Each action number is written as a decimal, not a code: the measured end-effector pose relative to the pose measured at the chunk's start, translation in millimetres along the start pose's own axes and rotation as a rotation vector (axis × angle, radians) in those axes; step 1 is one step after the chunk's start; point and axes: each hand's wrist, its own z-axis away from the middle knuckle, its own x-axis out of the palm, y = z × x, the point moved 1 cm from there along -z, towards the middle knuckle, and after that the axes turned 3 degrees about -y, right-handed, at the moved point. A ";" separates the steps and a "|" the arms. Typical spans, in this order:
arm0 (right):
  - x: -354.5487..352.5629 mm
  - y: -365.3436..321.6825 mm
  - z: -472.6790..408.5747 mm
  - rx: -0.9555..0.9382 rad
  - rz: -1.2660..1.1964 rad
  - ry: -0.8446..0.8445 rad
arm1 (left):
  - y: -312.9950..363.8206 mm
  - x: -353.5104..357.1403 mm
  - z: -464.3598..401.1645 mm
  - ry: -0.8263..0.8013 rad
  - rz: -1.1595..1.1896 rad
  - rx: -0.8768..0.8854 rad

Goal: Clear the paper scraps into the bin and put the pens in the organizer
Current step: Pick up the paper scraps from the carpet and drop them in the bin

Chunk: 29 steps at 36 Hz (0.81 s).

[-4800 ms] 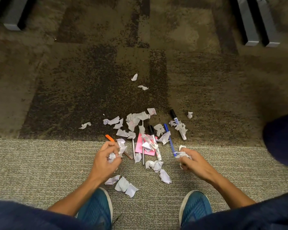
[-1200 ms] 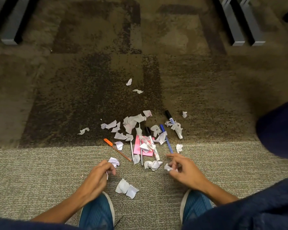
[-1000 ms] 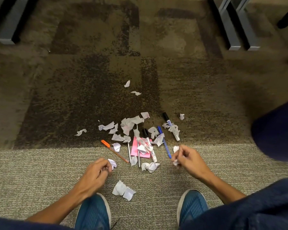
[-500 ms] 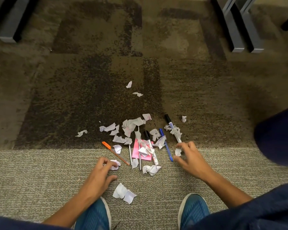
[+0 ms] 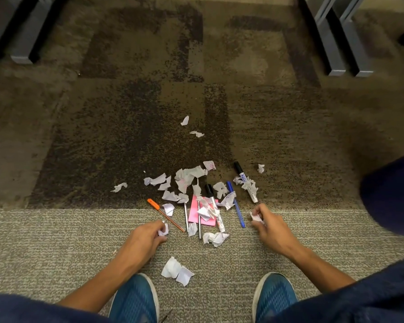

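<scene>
Left hand (image 5: 147, 236) gripped a crumpled scrap (image 5: 163, 230); right hand (image 5: 269, 226) pinched another scrap (image 5: 255, 216). Between them, loose scraps (image 5: 187, 177) lay scattered over the pens: orange pen (image 5: 165, 214), blue pen (image 5: 236, 205), two markers (image 5: 215, 208), pink note (image 5: 202, 212). All sat on carpet (image 5: 56, 234), ahead of blue shoes (image 5: 135, 297).

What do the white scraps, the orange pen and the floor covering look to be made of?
Scraps: thin matte paper, judging by torn edges and creases. Orange pen: probably plastic, with a smooth orange cap and slim barrel. Floor: carpet, seemingly woven or looped fibre, with a ribbed texture near the feet and a speckled pile beyond.
</scene>
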 end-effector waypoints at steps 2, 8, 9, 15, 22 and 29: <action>-4.3 -0.7 0.0 0.000 -0.025 0.014 | -1.1 -0.7 -0.2 -0.012 0.006 -0.013; -17.3 -2.6 -5.9 0.017 -0.185 0.117 | -0.7 -10.1 -3.3 0.129 0.138 -0.060; -21.0 -4.0 -7.2 0.013 -0.218 0.141 | 0.0 -13.9 -5.1 0.160 0.186 -0.068; -45.6 -17.7 -18.5 -0.041 -0.243 0.270 | -4.0 -48.0 -17.0 0.331 0.481 -0.189; -69.3 -17.4 -42.8 -0.037 -0.370 0.256 | -20.2 -75.3 -43.8 0.422 0.822 -0.318; -74.9 -10.3 -64.9 0.010 -0.420 0.248 | -50.5 -87.9 -62.0 0.479 0.772 -0.425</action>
